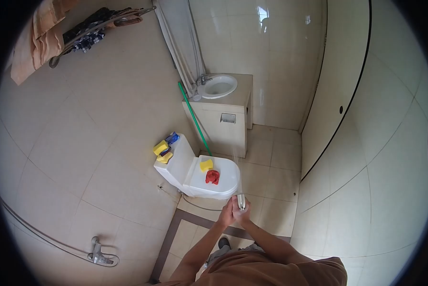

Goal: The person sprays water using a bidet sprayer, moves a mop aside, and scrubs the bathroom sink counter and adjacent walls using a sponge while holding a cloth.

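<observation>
Both my hands meet in front of me, just past the front of the white toilet (223, 187). My left hand (227, 213) and my right hand (244, 217) are closed around a shiny spray head (241, 202). Thin streaks of water (237, 159) run from it toward the sink cabinet. Beside the hands, the closed toilet lid carries a yellow sponge (206, 165) and a crumpled red cloth or glove (212, 177). A thin hose (199, 207) passes from the wall below the tank toward my hands; its end is hidden.
Yellow and blue items (165, 147) lie on the tank. A green stick (195, 118) leans by the sink cabinet (216, 125) with its white basin (218, 86). A shower mixer (98, 252) is on the left wall, clothes (37, 43) hang above, and a door (340, 86) stands right.
</observation>
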Available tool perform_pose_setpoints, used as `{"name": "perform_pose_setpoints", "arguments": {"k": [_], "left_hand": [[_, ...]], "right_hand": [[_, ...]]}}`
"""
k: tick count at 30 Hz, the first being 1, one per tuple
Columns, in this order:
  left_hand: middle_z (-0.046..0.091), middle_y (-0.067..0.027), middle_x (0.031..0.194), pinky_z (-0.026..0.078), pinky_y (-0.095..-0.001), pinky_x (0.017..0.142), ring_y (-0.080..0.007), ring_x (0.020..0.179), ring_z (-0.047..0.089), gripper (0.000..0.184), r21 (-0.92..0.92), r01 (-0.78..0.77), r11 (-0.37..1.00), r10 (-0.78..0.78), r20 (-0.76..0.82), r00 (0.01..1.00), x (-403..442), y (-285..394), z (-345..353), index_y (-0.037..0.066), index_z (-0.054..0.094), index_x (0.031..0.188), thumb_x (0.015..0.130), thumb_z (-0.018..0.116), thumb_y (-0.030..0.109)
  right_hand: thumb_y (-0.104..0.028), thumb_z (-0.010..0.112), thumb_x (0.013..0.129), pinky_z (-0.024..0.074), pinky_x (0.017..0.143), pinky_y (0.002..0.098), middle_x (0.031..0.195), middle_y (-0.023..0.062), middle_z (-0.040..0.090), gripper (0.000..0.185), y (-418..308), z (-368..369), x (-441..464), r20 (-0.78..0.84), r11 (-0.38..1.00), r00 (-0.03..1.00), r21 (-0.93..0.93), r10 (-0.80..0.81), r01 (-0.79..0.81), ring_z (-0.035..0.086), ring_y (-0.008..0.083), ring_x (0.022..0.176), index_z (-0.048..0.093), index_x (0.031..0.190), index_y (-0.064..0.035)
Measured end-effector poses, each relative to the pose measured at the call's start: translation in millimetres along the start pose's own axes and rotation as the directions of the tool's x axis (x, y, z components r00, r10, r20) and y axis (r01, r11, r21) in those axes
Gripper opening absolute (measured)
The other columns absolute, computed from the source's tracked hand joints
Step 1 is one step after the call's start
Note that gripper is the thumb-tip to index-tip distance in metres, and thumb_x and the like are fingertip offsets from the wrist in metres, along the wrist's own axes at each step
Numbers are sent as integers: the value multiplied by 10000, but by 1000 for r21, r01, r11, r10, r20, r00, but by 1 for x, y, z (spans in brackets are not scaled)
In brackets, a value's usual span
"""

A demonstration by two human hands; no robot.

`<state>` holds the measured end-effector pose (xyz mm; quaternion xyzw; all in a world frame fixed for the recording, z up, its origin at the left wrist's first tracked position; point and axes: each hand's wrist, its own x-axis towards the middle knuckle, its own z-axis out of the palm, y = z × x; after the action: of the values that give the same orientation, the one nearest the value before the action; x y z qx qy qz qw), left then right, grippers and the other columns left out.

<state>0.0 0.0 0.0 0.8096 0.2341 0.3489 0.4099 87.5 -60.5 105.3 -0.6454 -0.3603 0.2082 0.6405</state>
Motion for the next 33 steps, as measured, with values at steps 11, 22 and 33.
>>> {"name": "perform_pose_setpoints", "arguments": {"k": [11, 22, 33], "left_hand": [[512, -247, 1338, 476, -444, 965, -435, 1182, 538, 662, -9, 40, 999, -40, 21, 999, -2, 15, 6, 35, 336, 1424, 846, 641, 140], [524, -257, 1318, 473, -431, 969, -435, 1181, 545, 653, -63, 83, 995, -79, 60, 995, -1, 29, 8, 35, 331, 1428, 851, 626, 114], [553, -246, 1257, 477, -416, 950, -436, 1133, 567, 596, -112, 75, 991, -73, 26, 997, 1, 41, 11, 38, 364, 1395, 853, 606, 92]], "right_hand": [[-254, 648, 916, 474, 570, 391, 652, 152, 607, 292, 3, -6, -4, -80, 999, 997, 46, -23, 27, 586, 276, 570, 578, 791, 1], [-263, 654, 915, 481, 591, 399, 659, 154, 611, 297, 18, -8, -4, -112, 999, 993, 31, 22, -19, 603, 275, 598, 582, 791, -2], [-263, 653, 920, 480, 583, 379, 668, 140, 624, 294, 20, -9, -3, -112, 1000, 994, 14, -2, 4, 609, 257, 598, 585, 796, -4]]}}
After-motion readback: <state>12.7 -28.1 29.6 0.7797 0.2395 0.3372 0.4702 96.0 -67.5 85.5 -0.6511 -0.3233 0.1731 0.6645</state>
